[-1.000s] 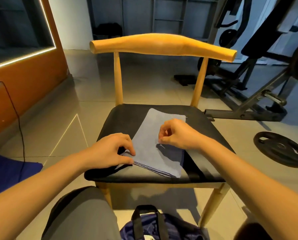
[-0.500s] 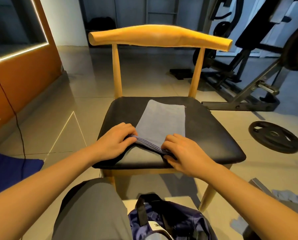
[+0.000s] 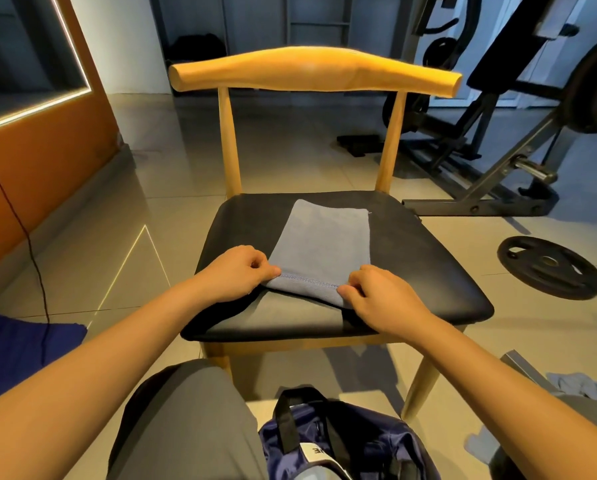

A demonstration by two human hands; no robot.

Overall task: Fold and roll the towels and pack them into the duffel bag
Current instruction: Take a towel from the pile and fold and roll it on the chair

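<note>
— Blue towel [image 3: 324, 244]?
— Flat on the black chair seat [image 3: 428, 271].
— Left hand [image 3: 236, 273]?
— Pinching the near left corner.
— Right hand [image 3: 380, 299]?
— Pinching the near right corner.
— Duffel bag [image 3: 359, 445]?
— Down low, beside the knee [image 3: 186, 410].

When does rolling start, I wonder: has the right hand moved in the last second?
Yes: the right hand moved toward the front edge of the chair seat.

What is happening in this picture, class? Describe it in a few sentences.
A person sits facing a wooden chair with a black padded seat. A folded grey-blue towel lies flat on the seat. The left hand and right hand each pinch a corner of its near stitched edge, apparently ready to roll it. A navy duffel bag with black straps waits on the floor below.
</note>
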